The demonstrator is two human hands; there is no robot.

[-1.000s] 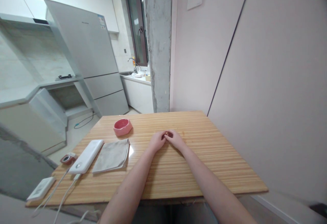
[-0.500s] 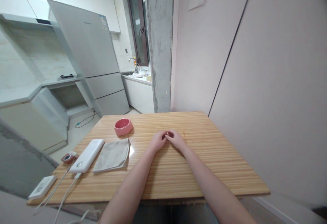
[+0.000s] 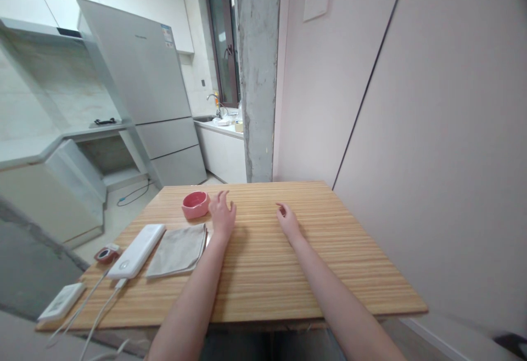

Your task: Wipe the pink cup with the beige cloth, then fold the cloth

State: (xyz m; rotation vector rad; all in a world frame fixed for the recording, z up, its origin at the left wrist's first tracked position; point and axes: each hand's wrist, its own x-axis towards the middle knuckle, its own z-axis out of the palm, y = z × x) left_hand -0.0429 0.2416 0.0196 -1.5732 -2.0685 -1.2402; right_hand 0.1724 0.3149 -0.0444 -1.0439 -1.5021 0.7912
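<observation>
My left hand (image 3: 223,215) is open over the table, fingers spread, just right of a pink bowl (image 3: 195,205) with angular sides. Its fingers are close to the bowl's rim; whether they touch it I cannot tell. Farther right, my right hand (image 3: 287,223) is held low over the tabletop with its fingers curled in towards the thumb. A small dark reddish patch shows inside the curl, too small and shaded to name. Left of my left forearm lies a folded grey cloth (image 3: 177,251).
On the wooden table (image 3: 263,273), left side, lie a white power bank (image 3: 136,251) with cables, a small reddish-brown device with a round dark face (image 3: 105,254) and a white flat box (image 3: 61,302). A concrete pillar (image 3: 259,75) and a pale wall (image 3: 432,130) stand beyond.
My hands were together at the table's middle around a small reddish thing. They have parted: the left moved left to the bowl and spread its fingers; the right moved slightly right, still curled.
</observation>
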